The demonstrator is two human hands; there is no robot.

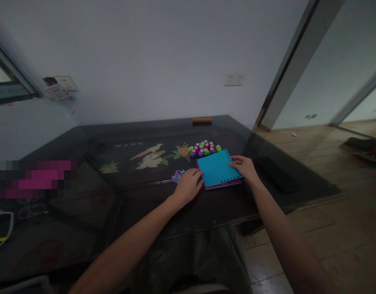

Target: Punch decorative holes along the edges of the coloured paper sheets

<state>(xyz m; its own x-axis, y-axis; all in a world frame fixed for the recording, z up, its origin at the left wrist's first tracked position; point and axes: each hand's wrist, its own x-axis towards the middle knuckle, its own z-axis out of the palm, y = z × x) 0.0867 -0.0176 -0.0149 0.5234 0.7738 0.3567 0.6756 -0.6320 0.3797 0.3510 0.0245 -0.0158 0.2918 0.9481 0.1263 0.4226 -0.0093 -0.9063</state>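
Observation:
A bright blue sheet with a row of punched holes (pixel 218 168) lies at a slant over pink and white sheets (pixel 223 185) on the dark table. My right hand (pixel 245 168) pinches the blue sheet at its punched right edge. At the left edge, my left hand (pixel 189 183) grips the stack with its fingers bent and close together; its thumb is partly hidden. Just beyond the left hand sits a small pile of blue and pink pieces (pixel 177 176). Behind the sheet stand several red, green and purple round pieces with eye-like tops (pixel 203 148).
The glossy dark table (pixel 157 208) bears a bird-and-flower picture. A brown cylindrical object (pixel 202 121) lies near the wall. To the right is a black flat object (pixel 276 173). Scissors (pixel 31 209) and a blurred-out pink thing (pixel 42 175) lie on the left.

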